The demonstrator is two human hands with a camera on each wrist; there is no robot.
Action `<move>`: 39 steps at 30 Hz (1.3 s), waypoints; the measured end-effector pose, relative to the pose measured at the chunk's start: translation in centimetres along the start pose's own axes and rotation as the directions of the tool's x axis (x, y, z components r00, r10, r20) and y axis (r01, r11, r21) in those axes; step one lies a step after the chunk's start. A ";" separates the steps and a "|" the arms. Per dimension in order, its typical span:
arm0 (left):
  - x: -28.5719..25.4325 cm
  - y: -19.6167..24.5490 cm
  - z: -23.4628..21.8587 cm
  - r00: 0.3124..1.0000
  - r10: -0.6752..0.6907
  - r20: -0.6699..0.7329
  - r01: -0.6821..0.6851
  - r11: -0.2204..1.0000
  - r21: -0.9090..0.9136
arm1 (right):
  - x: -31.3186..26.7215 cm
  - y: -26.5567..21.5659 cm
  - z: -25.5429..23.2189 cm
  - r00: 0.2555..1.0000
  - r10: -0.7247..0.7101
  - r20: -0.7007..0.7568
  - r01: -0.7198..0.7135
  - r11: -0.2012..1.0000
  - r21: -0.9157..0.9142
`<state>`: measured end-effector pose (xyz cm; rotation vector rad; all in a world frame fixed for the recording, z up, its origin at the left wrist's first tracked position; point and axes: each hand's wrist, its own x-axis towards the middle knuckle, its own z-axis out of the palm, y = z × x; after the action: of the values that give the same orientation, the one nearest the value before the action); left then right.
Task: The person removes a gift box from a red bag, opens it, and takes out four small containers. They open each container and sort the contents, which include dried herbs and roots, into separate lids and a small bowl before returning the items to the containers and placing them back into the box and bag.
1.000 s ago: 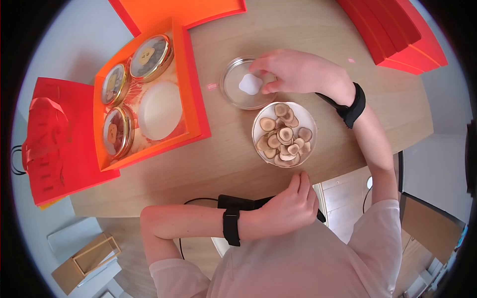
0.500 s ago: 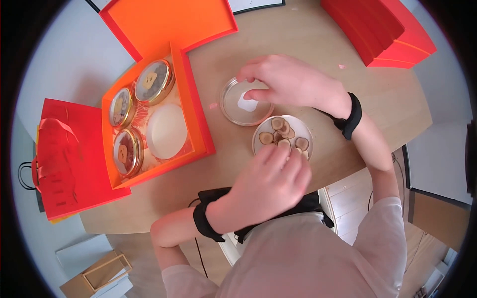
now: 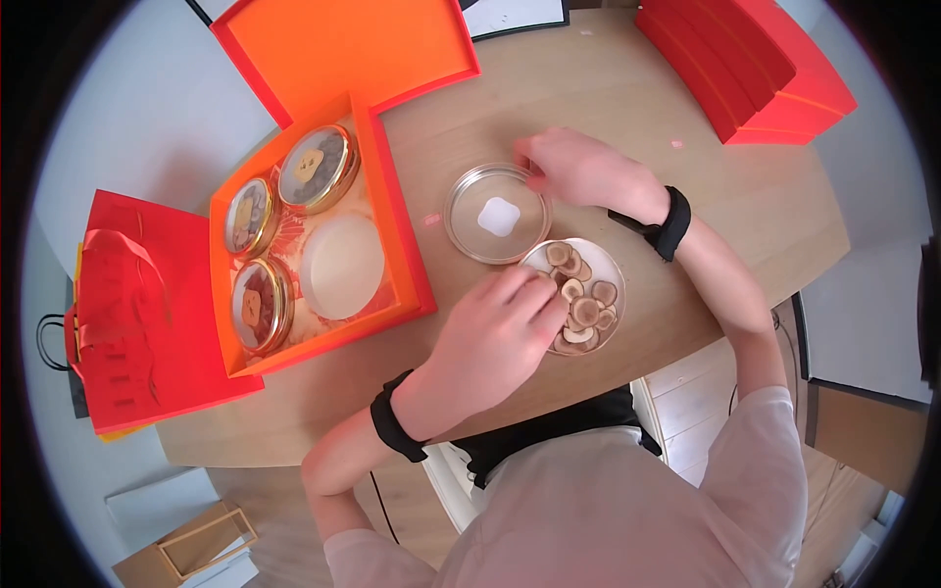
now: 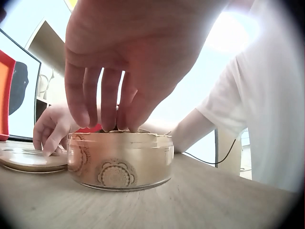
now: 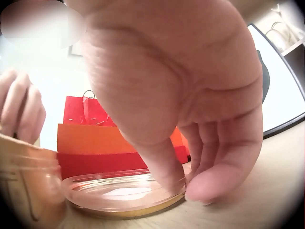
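Observation:
A round jar (image 4: pixel 119 164) with a printed side band stands upright on the table, full of thin dried slices (image 3: pixel 585 312) with brown edges. From above, my left hand (image 3: pixel 480 338) dips its gathered fingertips to the slices at the jar's near left side and pinches there; the slice between the fingertips is mostly hidden. Behind the jar, a shallow clear lid (image 3: pixel 469 227) with a gold-toned rim and a white label (image 3: pixel 499 217) lies flat. My right hand (image 3: pixel 588 169) pinches the lid's right edge, the thumb inside the rim and a finger outside.
At left an open orange gift box (image 3: pixel 410 257) holds three gold-rimmed jars (image 3: pixel 319 169) and a round white recess (image 3: pixel 342 267). A red paper bag (image 3: pixel 147 314) lies beyond it. A red box (image 3: pixel 750 73) stands at the back right of the wooden table (image 3: pixel 578 83).
My left hand has come up from the table's front edge and over the jar, moving left across it. My right hand has shifted from above the lid to its right edge.

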<state>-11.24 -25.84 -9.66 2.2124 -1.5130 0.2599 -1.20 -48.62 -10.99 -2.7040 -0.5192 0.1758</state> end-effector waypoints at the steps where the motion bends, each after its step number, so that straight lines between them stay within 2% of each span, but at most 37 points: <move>1: 0.2 0.0 -0.4 0.999 -0.031 -0.039 0.031 1.000 -0.003 | 0.1 0.1 0.2 1.000 0.005 -0.029 -0.004 0.999 0.032; 3: 0.3 -0.2 -1.5 0.990 -0.104 -0.092 0.105 0.994 0.000 | 0.5 0.8 0.7 0.996 0.010 -0.087 -0.002 0.995 0.095; 9: -0.6 -1.0 -3.9 0.946 -0.292 -0.140 0.301 0.953 0.044 | 0.1 -0.5 -1.5 0.998 -0.029 -0.056 0.046 0.937 0.346; 12: -0.6 -1.1 -4.8 0.882 -0.442 -0.164 0.449 0.894 0.003 | -0.6 -1.3 -3.0 0.985 -0.060 -0.161 0.117 0.922 0.370; 15: -0.4 -2.0 -4.7 0.857 -0.386 -0.342 0.456 0.876 0.155 | -1.5 -2.1 -4.4 0.934 -0.139 -0.329 0.235 0.933 0.272; 18: 0.2 -2.8 -4.9 0.822 -0.380 -0.425 0.490 0.851 0.187 | -3.4 -3.3 -6.0 0.927 -0.119 -0.357 0.242 0.915 0.323; 21: 0.7 -3.0 -5.3 0.820 -0.443 -0.364 0.514 0.848 0.126 | -5.2 -4.2 -6.2 0.883 -0.196 -0.427 0.340 0.893 0.294; 23: 0.9 -2.8 -5.8 0.860 -0.425 -0.283 0.465 0.881 0.090 | -6.5 -4.0 -6.8 0.897 -0.289 -0.333 0.369 0.906 0.208; 24: 1.0 -2.8 -5.9 0.880 -0.409 -0.240 0.436 0.897 0.071 | -6.9 -4.0 -7.0 0.900 -0.329 -0.285 0.384 0.908 0.167; 26: 0.9 -2.9 -5.5 0.933 -0.179 -0.312 0.248 0.948 0.198 | -7.6 -4.3 -7.6 0.890 -0.421 -0.174 0.450 0.871 0.197; 27: 1.0 -2.9 -5.2 0.941 -0.058 -0.335 0.152 0.953 0.263 | -7.9 -4.4 -7.8 0.878 -0.463 -0.119 0.478 0.851 0.216; 28: 1.1 -2.7 -5.1 0.937 0.044 -0.347 0.078 0.941 0.329 | -8.3 -4.7 -7.8 0.893 -0.444 -0.071 0.448 0.867 0.220; 30: 1.6 -2.3 -4.8 0.903 0.250 -0.349 -0.068 0.886 0.459 | -8.9 -5.5 -7.4 0.917 -0.399 0.018 0.385 0.895 0.226; 31: 1.9 -2.1 -4.5 0.872 0.313 -0.376 -0.106 0.871 0.479 | -9.2 -5.6 -7.3 0.901 -0.430 0.061 0.405 0.882 0.242; 33: 2.4 -1.8 -3.9 0.797 0.429 -0.425 -0.173 0.836 0.521 | -9.6 -6.4 -7.1 0.910 -0.396 0.125 0.325 0.866 0.380; 34: 2.4 -1.7 -3.8 0.778 0.461 -0.426 -0.188 0.819 0.543 | -9.8 -6.6 -7.0 0.911 -0.381 0.157 0.279 0.851 0.444; 36: 2.5 -1.6 -3.6 0.738 0.522 -0.428 -0.214 0.782 0.586 | -10.3 -6.7 -6.8 0.904 -0.365 0.223 0.235 0.859 0.454; 39: 1.6 -1.2 -2.6 0.821 0.427 -0.380 -0.225 0.853 0.471 | -11.0 -7.4 -6.4 0.922 -0.269 0.278 0.153 0.914 0.375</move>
<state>-9.27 -25.64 -7.06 1.9267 -1.6499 1.2436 -12.55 -48.67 -1.66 -2.2607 -0.7943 0.6023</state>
